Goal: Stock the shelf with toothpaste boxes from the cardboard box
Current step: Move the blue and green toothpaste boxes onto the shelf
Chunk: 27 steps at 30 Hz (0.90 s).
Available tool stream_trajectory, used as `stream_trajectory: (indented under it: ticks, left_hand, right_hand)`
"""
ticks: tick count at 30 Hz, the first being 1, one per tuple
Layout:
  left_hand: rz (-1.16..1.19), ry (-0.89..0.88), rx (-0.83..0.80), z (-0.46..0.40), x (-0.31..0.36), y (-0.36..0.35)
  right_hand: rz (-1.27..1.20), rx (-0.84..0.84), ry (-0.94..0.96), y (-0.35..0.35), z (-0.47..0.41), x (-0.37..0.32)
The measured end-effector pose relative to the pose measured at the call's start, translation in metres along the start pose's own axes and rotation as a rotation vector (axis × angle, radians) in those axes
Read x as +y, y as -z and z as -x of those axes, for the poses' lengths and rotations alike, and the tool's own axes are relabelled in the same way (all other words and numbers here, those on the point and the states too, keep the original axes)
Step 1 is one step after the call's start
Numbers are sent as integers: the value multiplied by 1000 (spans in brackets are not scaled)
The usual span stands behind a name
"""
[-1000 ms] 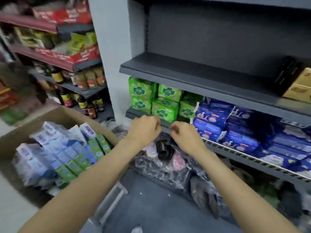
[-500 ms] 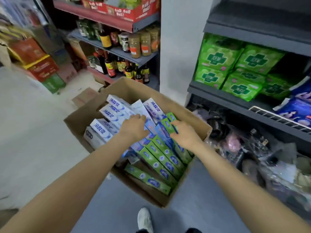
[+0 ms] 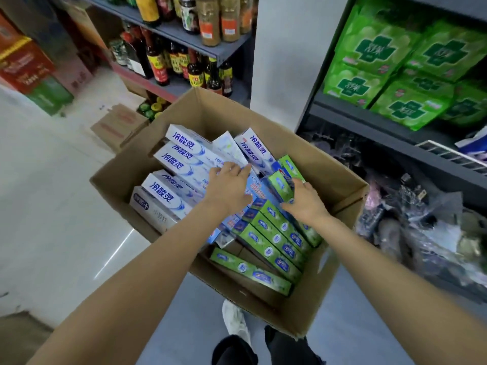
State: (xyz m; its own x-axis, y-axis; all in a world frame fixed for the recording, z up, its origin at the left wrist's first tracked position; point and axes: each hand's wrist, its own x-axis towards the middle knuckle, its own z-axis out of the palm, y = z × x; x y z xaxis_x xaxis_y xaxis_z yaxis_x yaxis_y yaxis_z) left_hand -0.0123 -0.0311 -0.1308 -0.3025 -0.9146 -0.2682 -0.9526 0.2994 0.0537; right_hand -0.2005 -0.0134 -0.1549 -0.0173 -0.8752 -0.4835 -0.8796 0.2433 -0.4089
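Both hands are seen inside the cardboard box (image 3: 340,185) on the floor. Lower layers of toothpaste boxes (image 3: 184,164) are covered by upper ones and by the forearms. Left hand (image 3: 229,187) is laid flat, fingers straight, on the white-and-blue boxes. Right hand (image 3: 305,202) is curled round a green toothpaste box (image 3: 280,187); its fingertips are hidden. Bagged goods (image 3: 421,219) under the shelf (image 3: 395,135) are too blurred to identify.

Green packets with a dark cross (image 3: 395,72) are stacked on the grey shelf at upper right, above a heap of dark plastic-wrapped goods (image 3: 421,214) on the floor level. Upper left – bottles of dark sauce (image 3: 168,61) and jars of spice (image 3: 210,21) – with red and green cartons (image 3: 29,67) beside the pale floor (image 3: 52,206)
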Motion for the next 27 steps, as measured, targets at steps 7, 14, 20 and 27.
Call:
stream_trajectory:
  ticks: [7,14,20,27]
  left_hand:
    - [-137,30,10,-25,11,7]
    - [391,-209,86,-18,5,6]
    - [1008,-257,52,-3,20,22]
    - [1326,-160,284,-1,34,82]
  right_hand:
    - [22,-16,-57,-10,-4,-5]
    - [-422,51,-92,10,6,2]
    - [-867,100,101,39,33,-6]
    - [-1064,113,164,73,62,-26]
